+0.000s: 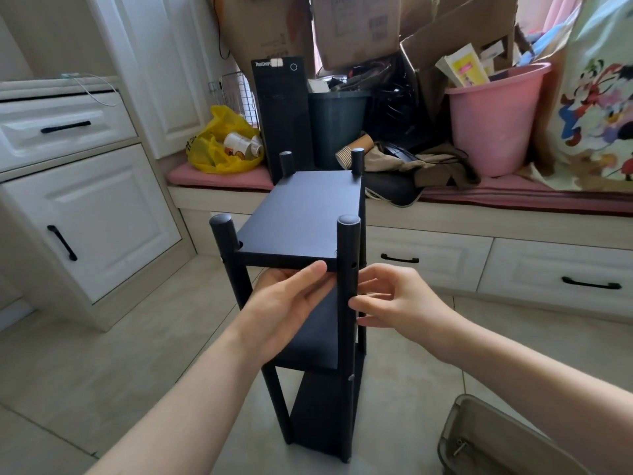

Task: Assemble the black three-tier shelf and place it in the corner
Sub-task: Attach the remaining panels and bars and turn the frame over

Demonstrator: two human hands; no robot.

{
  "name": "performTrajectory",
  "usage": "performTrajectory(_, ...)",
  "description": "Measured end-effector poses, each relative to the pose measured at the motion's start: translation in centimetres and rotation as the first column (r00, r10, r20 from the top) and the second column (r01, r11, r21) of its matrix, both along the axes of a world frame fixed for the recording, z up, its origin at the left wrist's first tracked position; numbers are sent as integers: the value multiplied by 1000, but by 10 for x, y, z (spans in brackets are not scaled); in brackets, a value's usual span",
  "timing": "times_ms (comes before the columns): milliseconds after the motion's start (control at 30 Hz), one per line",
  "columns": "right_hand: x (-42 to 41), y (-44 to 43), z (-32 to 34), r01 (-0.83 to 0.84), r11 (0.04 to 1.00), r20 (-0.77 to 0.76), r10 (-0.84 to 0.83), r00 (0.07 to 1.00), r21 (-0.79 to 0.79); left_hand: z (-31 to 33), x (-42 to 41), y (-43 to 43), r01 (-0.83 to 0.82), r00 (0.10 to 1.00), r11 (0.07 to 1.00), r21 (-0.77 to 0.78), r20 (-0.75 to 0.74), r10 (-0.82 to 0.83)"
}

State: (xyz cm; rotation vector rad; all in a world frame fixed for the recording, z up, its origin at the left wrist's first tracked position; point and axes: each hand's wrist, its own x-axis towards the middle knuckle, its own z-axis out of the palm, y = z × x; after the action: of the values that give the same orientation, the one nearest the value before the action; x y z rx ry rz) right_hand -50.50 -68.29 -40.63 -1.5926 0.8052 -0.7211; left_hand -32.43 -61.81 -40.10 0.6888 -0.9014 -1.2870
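Shelf (318, 337) upright on the tiled floor (411, 389), dead centre of the view, long axis vertical, three boards stacked between four posts. Top board (301, 214) seated just below the post caps, running away toward 12 o'clock; middle and bottom boards beneath it, partly hidden by the forearms. Near right post (347, 255) at 5 o'clock of the top board, small holes showing in its side just under the board edge: probably the joint in hand, judging by the meeting of both hands there.

Left hand (284, 303) at 6 o'clock of the top board, fingers straight and together, tips pressed against the board's near edge, palm below. Right hand (397, 299) at 3 o'clock of that post, fingers curled, tips touching the post's side, thumb tip on the post a little lower; a pinch on something small or a mere touch on the post, impossible to tell. Right hand nearer the holes, left nearer the board.

By the look of it: frame together, this top corner to be fastened or checked, the carry to the corner not yet begun. Next move likely dependent on steady support under the board from the left, work at the holes from 3 o'clock.

Further out: mesh bin (496, 437) at 5 o'clock on the floor, cabinet (85, 217) at 9 o'clock, yellow bag (209, 156) at 11 o'clock, pink bucket (496, 132) at 1 o'clock
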Motion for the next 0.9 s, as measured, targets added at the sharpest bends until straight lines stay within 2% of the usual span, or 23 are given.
performTrajectory(100,-1,-1,-2,18,1000,27,-18,999,18,-2,0,-3,9,997,1000,-15,72,-8)
performTrajectory(467,-5,-2,-4,41,999,37,-41,998,-4,-4,-7,-15,-118,981,991,-67,147,126)
performTrajectory(767,-9,-3,-8,38,999,41,-39,998,30,-8,-7,-21,-23,990,997,-68,137,32)
performTrajectory(900,-9,-4,-9,43,998,61,-46,997,47,-8,-6,-19,-27,979,997,-71,201,40)
